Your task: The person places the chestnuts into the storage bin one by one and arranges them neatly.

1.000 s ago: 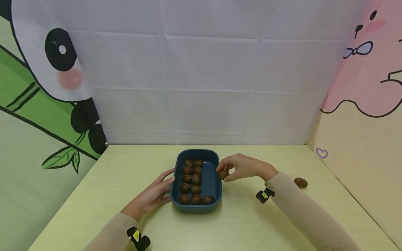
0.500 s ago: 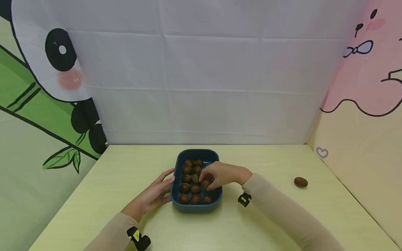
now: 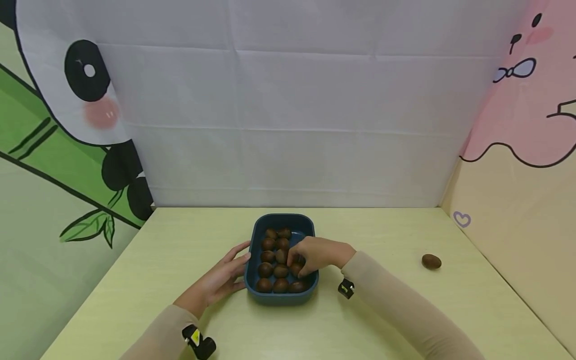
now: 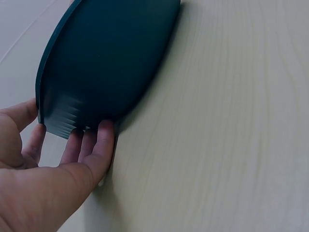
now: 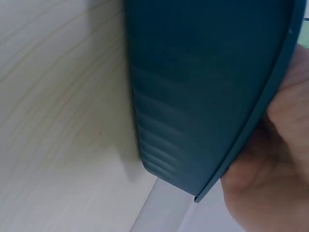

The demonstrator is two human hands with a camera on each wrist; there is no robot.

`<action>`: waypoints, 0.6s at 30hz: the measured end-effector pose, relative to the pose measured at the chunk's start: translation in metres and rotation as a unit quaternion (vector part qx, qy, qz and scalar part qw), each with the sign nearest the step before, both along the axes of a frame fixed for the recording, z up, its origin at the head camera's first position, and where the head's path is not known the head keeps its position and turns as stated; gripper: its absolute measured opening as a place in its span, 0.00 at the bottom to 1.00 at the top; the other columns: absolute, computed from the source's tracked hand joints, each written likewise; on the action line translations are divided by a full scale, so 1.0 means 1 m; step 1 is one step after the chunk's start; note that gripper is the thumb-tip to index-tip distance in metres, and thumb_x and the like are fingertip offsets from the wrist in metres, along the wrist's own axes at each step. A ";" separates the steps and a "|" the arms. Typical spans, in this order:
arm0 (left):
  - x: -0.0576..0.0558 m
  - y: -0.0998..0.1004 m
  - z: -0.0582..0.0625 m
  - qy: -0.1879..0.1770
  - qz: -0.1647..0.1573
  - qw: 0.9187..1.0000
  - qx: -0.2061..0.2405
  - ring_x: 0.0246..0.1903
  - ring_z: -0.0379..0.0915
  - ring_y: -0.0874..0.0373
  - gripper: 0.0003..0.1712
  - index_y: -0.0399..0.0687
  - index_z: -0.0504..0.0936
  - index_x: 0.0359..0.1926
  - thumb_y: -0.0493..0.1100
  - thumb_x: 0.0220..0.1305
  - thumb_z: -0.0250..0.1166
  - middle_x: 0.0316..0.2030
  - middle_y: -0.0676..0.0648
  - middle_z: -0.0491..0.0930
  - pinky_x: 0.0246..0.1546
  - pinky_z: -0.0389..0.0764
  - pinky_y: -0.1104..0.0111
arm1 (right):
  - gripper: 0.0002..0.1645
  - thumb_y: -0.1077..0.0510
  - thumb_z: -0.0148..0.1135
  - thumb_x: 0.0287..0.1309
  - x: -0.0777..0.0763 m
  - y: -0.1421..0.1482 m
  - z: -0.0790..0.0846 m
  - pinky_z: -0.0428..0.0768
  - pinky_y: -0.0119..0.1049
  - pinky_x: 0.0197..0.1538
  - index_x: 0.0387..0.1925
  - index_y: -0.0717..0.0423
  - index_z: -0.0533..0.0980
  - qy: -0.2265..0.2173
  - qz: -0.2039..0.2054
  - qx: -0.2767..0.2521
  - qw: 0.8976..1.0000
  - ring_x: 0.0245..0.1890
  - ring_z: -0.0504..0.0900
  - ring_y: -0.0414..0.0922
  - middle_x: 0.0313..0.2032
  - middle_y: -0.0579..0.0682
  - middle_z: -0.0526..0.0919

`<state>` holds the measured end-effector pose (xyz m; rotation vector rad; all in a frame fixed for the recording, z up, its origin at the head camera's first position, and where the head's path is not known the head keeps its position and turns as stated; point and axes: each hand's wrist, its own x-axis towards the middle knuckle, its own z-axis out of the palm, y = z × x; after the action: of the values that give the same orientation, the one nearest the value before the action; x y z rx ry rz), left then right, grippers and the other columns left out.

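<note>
A dark blue rectangular box (image 3: pixel 283 300) stands mid-table, holding several brown chestnuts (image 3: pixel 264 270) laid out in rows. My left hand (image 3: pixel 218 277) rests against the box's left side, fingers fairly straight; in the left wrist view its fingertips touch the box's outer wall (image 4: pixel 106 63). Over the right rim reaches my right hand (image 3: pixel 320 253), its thumb and fingers pinching a chestnut (image 3: pixel 295 270) inside the box, just behind the front row's rightmost chestnut (image 3: pixel 297 286). In the right wrist view the box wall (image 5: pixel 203 87) hides the fingertips and the chestnut.
One loose chestnut (image 3: pixel 431 261) lies on the pale wood table (image 3: pixel 373 320) to the right, near the table's right edge. A white sheet (image 3: pixel 292 125) hangs behind the table, with cartoon-printed panels on both sides.
My right hand has carried a chestnut from above the box's right rim leftward and down into the box. The left hand has stayed against the box.
</note>
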<state>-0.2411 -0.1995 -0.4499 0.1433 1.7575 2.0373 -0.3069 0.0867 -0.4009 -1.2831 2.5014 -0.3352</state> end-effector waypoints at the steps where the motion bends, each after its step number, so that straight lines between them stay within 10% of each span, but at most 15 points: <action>1: 0.000 0.000 0.000 0.000 0.001 1.000 -0.001 0.64 0.67 0.48 0.37 0.58 0.44 0.79 0.53 0.79 0.52 0.70 0.35 0.64 0.56 0.73 0.55 | 0.15 0.58 0.77 0.53 0.000 0.000 -0.001 0.77 0.29 0.39 0.44 0.45 0.83 -0.001 -0.002 0.001 1.000 0.34 0.77 0.32 0.36 0.36 0.82; 18: 0.000 -0.001 -0.001 0.000 0.004 1.000 -0.003 0.64 0.68 0.49 0.38 0.58 0.45 0.79 0.53 0.78 0.53 0.69 0.37 0.66 0.54 0.75 0.56 | 0.15 0.57 0.73 0.58 0.000 0.004 0.001 0.77 0.30 0.47 0.47 0.52 0.83 -0.020 0.013 -0.069 0.997 0.43 0.82 0.39 0.44 0.44 0.85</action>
<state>-0.2408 -0.2002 -0.4507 0.1342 1.7663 2.0389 -0.3065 0.0912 -0.4003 -1.3466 2.4620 -0.5316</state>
